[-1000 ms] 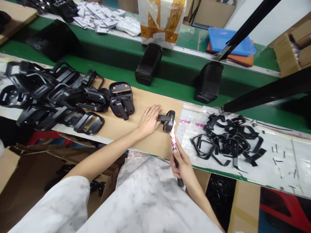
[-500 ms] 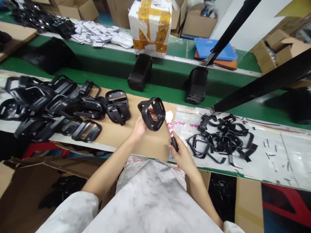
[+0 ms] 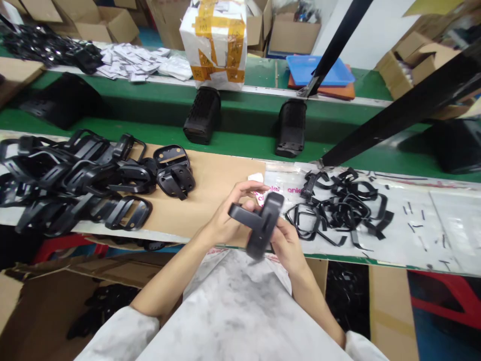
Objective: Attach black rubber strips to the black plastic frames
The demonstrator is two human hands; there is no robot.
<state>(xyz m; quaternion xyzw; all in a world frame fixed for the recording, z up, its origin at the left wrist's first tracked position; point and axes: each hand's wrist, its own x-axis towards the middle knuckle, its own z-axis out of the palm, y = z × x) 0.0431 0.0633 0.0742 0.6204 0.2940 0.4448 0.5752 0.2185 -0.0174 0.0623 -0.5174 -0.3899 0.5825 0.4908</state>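
A black plastic bracket point(image 3: 267, 220) with a looped strap is held up in front of me, slightly blurred and turned edge-on. My left hand point(image 3: 227, 215) has it from the left, thumb by the strap and index finger reaching over the top. Close against the bracket's right edge is my right hand point(image 3: 288, 245), fingers curled. The bracket covers much of its grip, so I cannot see whether the black-handled tool is still in it. Under my hands lie a brown cardboard sheet point(image 3: 210, 175) and white plastic with pink lettering point(image 3: 295, 190).
Many similar black brackets point(image 3: 75, 175) are heaped on the left, with two point(image 3: 175, 173) stacked nearer. Black trimmed strips point(image 3: 345, 205) lie in a tangle on the right. Behind are black housings point(image 3: 291, 128), a taped white box point(image 3: 214, 45), a blue tray point(image 3: 319, 70) and a slanting black post point(image 3: 398, 110).
The bracket has come down and right towards me and turned from face-on to edge-on. My hands have drawn together around it. The right hand's black-handled tool is no longer clearly visible.
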